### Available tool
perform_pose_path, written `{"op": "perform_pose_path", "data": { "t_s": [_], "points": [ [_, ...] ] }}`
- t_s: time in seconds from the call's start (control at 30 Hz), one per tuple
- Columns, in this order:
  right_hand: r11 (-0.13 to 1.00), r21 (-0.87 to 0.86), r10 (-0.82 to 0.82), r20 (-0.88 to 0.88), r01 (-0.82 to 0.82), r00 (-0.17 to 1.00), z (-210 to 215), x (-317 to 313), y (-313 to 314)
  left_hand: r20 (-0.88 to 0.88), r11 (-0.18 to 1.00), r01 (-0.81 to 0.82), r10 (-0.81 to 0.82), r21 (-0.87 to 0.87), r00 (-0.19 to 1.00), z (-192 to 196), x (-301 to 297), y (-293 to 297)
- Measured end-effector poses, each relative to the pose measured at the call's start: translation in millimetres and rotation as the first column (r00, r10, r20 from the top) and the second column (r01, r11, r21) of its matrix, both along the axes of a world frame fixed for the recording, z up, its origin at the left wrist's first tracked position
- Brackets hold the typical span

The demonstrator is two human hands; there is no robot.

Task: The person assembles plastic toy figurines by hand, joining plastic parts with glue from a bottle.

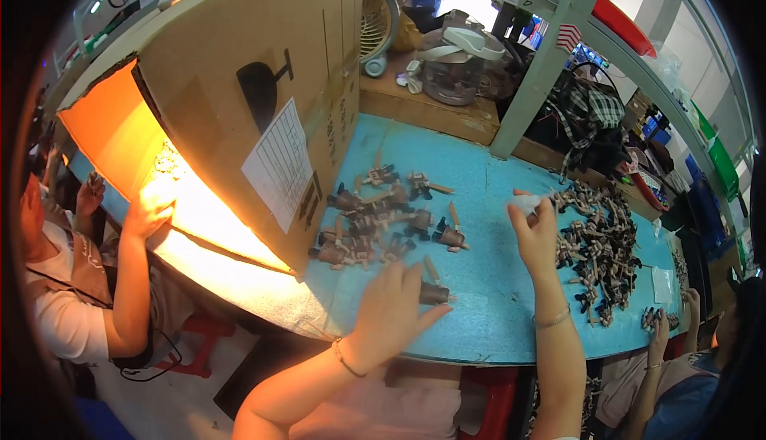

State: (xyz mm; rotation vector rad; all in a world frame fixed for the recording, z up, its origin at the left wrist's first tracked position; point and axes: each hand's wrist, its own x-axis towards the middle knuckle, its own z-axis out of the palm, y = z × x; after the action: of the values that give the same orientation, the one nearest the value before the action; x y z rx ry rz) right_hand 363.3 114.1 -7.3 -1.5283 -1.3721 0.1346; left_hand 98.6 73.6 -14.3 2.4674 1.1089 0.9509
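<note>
My left hand [389, 311] is low over the blue tabletop, thumb spread away from its stretched fingers, with nothing visible in it. Just beyond it lies a small brown toy figure [433, 293] with a peach-coloured stick-like part; whether I touch it cannot be told. Farther off is a loose group of similar small figures [375, 220] in brown, black and peach. My right hand [535, 228] is raised, its fingers closed on a small whitish translucent object [527, 203] whose kind is unclear. Right of that hand is a large heap of small dark figures [598, 240].
A tall cardboard box [319, 65], lit orange inside, stands at the left with a paper sheet [279, 165]. Co-workers' hands [150, 209] are at both sides. A metal post [550, 57], a fan [377, 21] and a clear plastic container [455, 65] stand behind.
</note>
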Motion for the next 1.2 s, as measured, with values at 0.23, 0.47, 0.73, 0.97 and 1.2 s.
{"op": "perform_pose_path", "data": {
  "t_s": [0.23, 0.47, 0.73, 0.97, 1.2],
  "points": [
    [0.967, -0.017, 0.228, -0.384, -0.254, 0.895, 24, -62, -73, 0.047, 0.997, -0.013, 0.016, -0.077, 0.999, -5, 7, -9],
    [0.965, -0.042, 0.189, -0.577, -0.26, 0.795, 14, -78, -110, 0.316, 0.903, 0.209, -0.087, -0.376, 0.945, 0, -22, -28],
    [0.968, 0.101, 0.245, -0.559, -0.229, 0.792, 18, -95, -118, 0.773, 0.848, 0.265, 0.235, -0.459, 0.589, -6, -55, -37],
    [0.96, 0.164, 0.278, -0.536, -0.225, 0.797, 31, -112, -119, 0.858, 0.897, 0.297, 0.151, -0.327, 0.491, 13, -70, -37],
    [0.943, 0.268, 0.31, -0.503, -0.195, 0.807, 37, -123, -117, 0.747, 0.97, 0.134, 0.064, -0.203, 0.662, 1, -87, -34]
  ]
}}
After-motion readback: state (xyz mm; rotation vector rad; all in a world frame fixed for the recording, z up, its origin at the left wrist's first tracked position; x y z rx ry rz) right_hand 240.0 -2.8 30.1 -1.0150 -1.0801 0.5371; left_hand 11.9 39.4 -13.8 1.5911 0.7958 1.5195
